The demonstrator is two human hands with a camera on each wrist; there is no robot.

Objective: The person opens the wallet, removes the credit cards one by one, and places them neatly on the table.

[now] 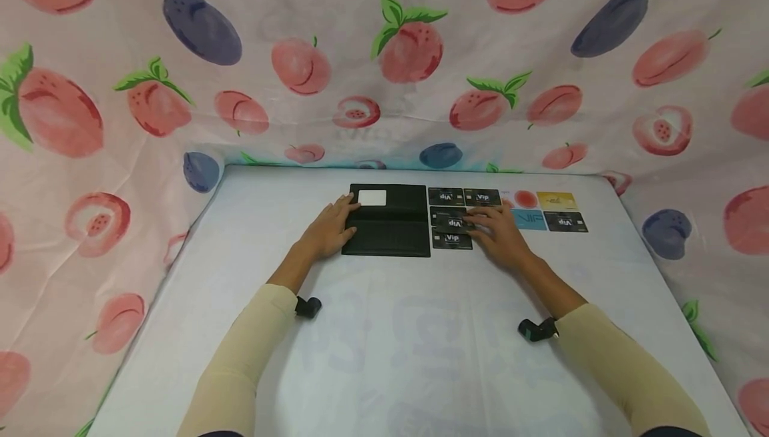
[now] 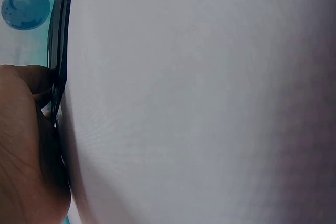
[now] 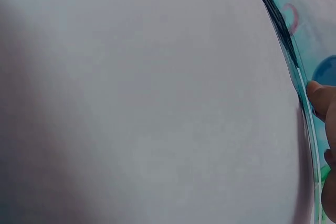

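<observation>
A black wallet [image 1: 387,238] lies unfolded on the white table, with a white rectangle [image 1: 372,198] in its upper half. My left hand [image 1: 326,229] rests at the wallet's left edge, fingers on the upper half and thumb on the lower. In the left wrist view that hand [image 2: 23,145] touches the wallet's edge [image 2: 60,30]. Right of the wallet, my right hand [image 1: 503,237] touches the right end of a black "Vip" card [image 1: 444,217] with its fingertips. Another black card [image 1: 452,242] lies just below it. In the right wrist view the thumb [image 3: 321,98] is at a card's edge.
Two black cards [image 1: 445,197] lie side by side above the right hand. Farther right are a red-and-white card [image 1: 525,199], a gold card [image 1: 557,201], a blue VIP card [image 1: 530,220] and a black card [image 1: 567,221]. Peach-printed cloth [image 1: 354,137] surrounds the white table [image 1: 420,330].
</observation>
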